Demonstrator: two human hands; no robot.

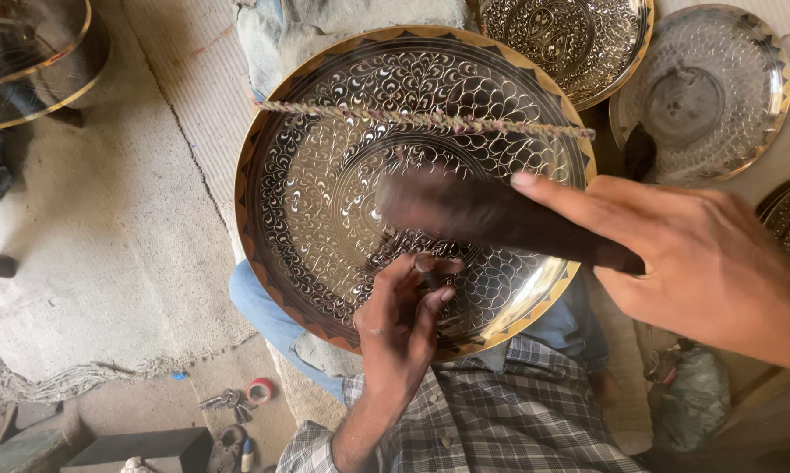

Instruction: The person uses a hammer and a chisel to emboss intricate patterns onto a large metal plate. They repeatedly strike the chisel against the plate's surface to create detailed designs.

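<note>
— Floor (106, 219) first: what's down there on the left?

— Pale matting, with a brass-rimmed tray (27, 61) at the far left corner. Lower down lie some keys (224, 400) and a small tape roll (259, 390).

— And the middle?

— Big engraved plate (342, 175) propped on the person's lap, tilted toward them, with a twisted cord (421, 118) stretched across its upper part. It looks like stiff sheet metal, probably fairly heavy, with a smooth gold rim that could slip; I'd say the rim is where to hold it, since the patterned face would mark.

— The hands?

— Left hand (404, 324) rests on the plate's lower face, its grip pinching a small punch (427, 270) upright between thumb and fingertips, tip on the pattern. Right hand (701, 254) comes in from the right, grip closed round a dark hammer (483, 215), forefinger laid along it; the head is blurred above the punch.

— Further right?

— Two more plates: an engraved dish (570, 39) at the top, and a plain silvery dish (701, 88) beside it.
</note>
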